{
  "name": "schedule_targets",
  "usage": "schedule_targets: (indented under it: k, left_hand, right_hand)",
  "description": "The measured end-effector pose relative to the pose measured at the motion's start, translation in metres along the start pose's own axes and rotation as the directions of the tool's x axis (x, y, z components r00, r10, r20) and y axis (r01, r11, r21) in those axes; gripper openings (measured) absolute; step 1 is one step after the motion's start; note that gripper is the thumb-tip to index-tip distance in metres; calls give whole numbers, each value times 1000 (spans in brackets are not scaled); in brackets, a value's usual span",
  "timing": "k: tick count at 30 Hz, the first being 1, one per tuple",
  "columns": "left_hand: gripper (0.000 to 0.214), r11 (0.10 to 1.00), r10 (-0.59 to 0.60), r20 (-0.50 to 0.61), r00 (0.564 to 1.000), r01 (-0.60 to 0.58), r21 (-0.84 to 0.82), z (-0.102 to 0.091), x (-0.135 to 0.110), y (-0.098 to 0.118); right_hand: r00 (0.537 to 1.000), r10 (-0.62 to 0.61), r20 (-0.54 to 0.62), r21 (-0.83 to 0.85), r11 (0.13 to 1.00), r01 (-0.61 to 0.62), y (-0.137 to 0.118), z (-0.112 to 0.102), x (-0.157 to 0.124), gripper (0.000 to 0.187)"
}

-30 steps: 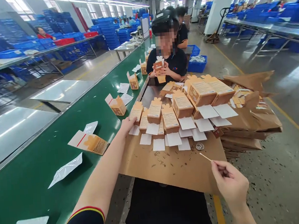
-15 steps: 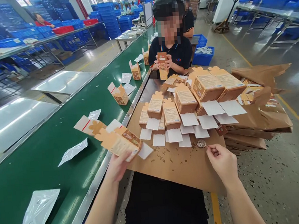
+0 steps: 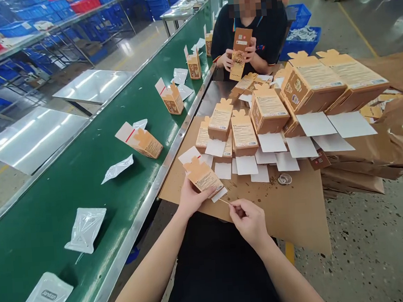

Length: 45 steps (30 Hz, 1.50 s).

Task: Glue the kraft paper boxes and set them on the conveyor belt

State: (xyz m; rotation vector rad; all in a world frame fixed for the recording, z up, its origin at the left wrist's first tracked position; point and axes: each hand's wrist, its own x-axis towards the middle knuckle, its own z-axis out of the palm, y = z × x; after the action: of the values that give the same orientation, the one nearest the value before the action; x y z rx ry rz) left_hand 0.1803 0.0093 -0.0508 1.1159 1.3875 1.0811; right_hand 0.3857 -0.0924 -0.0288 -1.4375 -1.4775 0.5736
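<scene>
Head view: carton (image 3: 203, 175) in left fingers (image 3: 204, 196), contents hidden

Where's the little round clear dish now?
In the head view, the little round clear dish sits right of centre on the brown cardboard, beyond and to the right of the right hand, just in front of the white flaps.

Green conveyor belt (image 3: 69, 183): at least four tan cardboard boxes (image 3: 147, 144), six white plastic pouches (image 3: 86, 230); brown cardboard sheet (image 3: 296, 218), near edge: one held box (image 3: 203, 176), one thin pale stick (image 3: 224, 201); one clear round dish (image 3: 285, 179).
</scene>
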Motion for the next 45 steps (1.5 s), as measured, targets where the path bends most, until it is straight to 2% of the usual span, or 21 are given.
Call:
schedule_targets:
  k: [4,10,16,25,28,32,39,42,44,45]
  left_hand:
    - [83,999,25,3,1000,-25,41,2,-5,15]
    - [78,999,14,46,999,-16,44,5,-14,34]
    - [79,985,78,-3,997,-76,154,13,-28,28]
    - [78,969,113,-47,993,-99,227,23,-44,23]
    - [71,959,130,-54,990,-112,259,22,-46,21]
    - [74,948,135,-30,990,-120,295,20,-46,20]
    - [70,921,139,44,989,-146,360,25,-41,21]
    - [73,928,127,64,990,-141,344,17,-40,24]
    - [74,949,125,14,992,-124,291,-1,-36,26]
    - [75,964,122,-45,992,-108,241,-16,-32,27]
  right_hand:
    - [1000,-2,21,-13,1000,2,10,7,6,30]
    - [999,16,-30,-32,999,-17,17,0,9,31]
    - [987,64,-147,-17,998,-68,18,-24,-3,27]
    - [976,67,-209,-14,997,-72,15,-60,-16,23]
    - [973,46,-227,-2,999,-48,13,-64,-15,23]
    - [969,50,-241,-4,999,-52,13,-68,-13,26]
    - [969,45,-244,4,999,-45,11,-61,-8,25]
    - [971,47,-236,8,999,-46,7,-59,-6,30]
    - [970,50,-239,-2,999,-52,4,-61,-6,34]
    - [969,50,-242,-10,998,-54,3,-62,-7,35]
